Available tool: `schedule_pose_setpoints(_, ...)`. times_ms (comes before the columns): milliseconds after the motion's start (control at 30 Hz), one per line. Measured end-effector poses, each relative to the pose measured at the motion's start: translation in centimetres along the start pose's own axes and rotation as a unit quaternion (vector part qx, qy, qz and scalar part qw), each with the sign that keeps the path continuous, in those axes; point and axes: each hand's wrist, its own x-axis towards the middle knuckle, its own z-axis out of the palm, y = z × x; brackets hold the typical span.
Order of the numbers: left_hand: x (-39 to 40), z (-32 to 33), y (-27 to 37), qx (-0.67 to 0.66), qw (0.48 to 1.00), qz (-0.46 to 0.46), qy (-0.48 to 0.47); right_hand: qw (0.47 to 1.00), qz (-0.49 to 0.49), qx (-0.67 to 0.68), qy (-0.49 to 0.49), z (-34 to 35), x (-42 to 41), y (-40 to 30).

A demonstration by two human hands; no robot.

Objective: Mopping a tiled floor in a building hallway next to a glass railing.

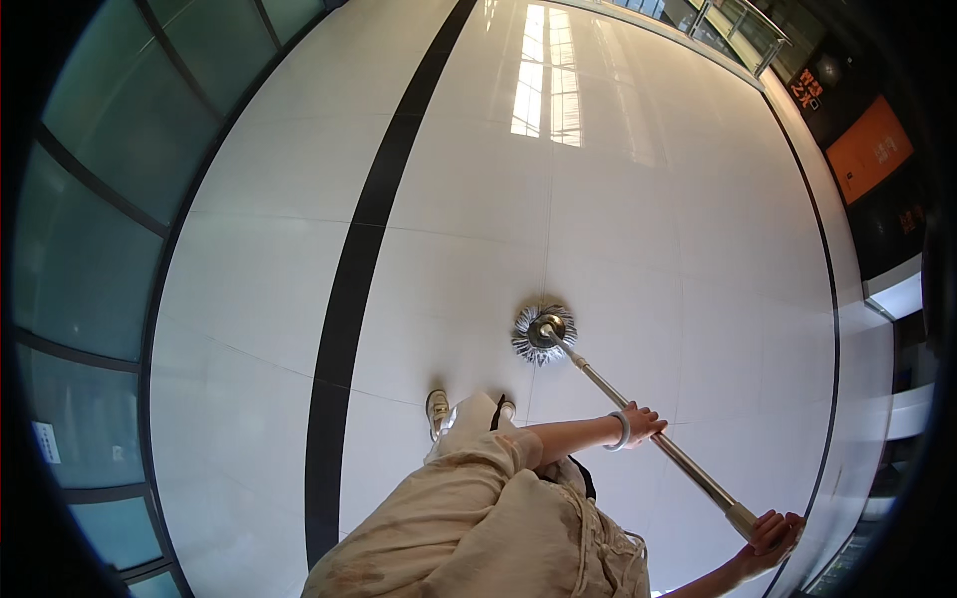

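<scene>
A round mop head [544,333] with grey and white strands rests on the pale tiled floor, a little ahead of my feet. Its metal pole [691,467] slants down to the right. My left hand [641,426], with a pale bangle at the wrist, is closed around the middle of the pole. At the lower right, my right hand [776,535] grips the pole's end, near its beige plastic sleeve [740,519].
A black stripe [351,276] runs along the floor on the left. Framed glass panels [90,284] line the far left. A metal and glass railing [740,34] stands at the top right, and dark and orange panels [871,149] line the right side.
</scene>
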Motion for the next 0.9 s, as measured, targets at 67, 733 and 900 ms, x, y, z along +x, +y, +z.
schedule_pose_setpoints(67,0.0,-0.2,-0.4,0.039,0.999,-0.009,-0.024,0.999,0.031,0.016,0.021,-1.3,-0.6,1.3)
schedule_pose_setpoints(733,-9.9,-0.8,-20.5,-0.014,0.86,-0.482,0.169,0.91,0.278,0.184,-0.245,12.6,-5.2,22.3)
schedule_pose_setpoints(900,-9.7,2.0,-20.1,-0.031,0.819,-0.52,0.238,0.871,0.338,0.184,-0.306,11.6,-2.6,23.2)
